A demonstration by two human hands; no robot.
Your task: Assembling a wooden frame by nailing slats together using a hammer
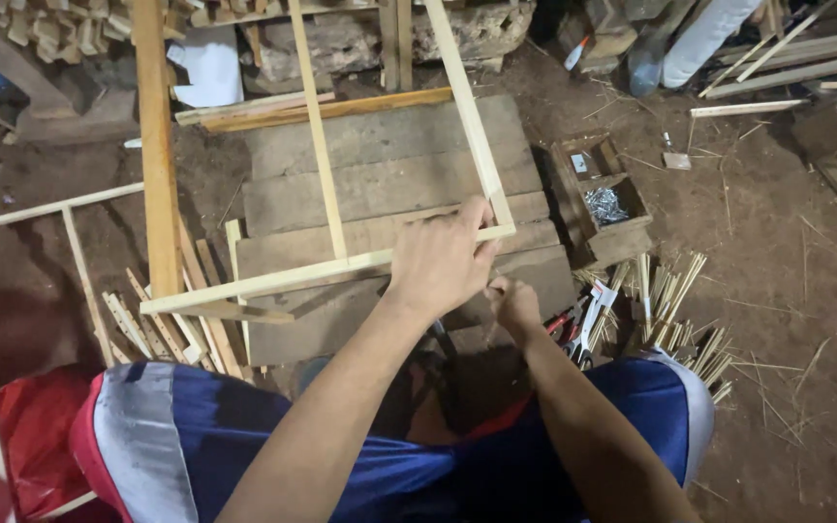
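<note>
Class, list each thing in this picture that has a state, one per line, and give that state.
wooden frame: tilted, gripped at its near corner.
left hand: closed on the frame's corner.
right hand: low beside the left; grip hidden.
wooden box: open, holding metal nails.
pliers: lying on the ground.

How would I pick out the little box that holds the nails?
Start at the stack of grey planks in the middle of the dirt floor, where the left hand grips a pale wooden frame. Just right of the planks sits a small open wooden box. It alone is divided into compartments, one holding a shiny heap of metal nails.
</note>
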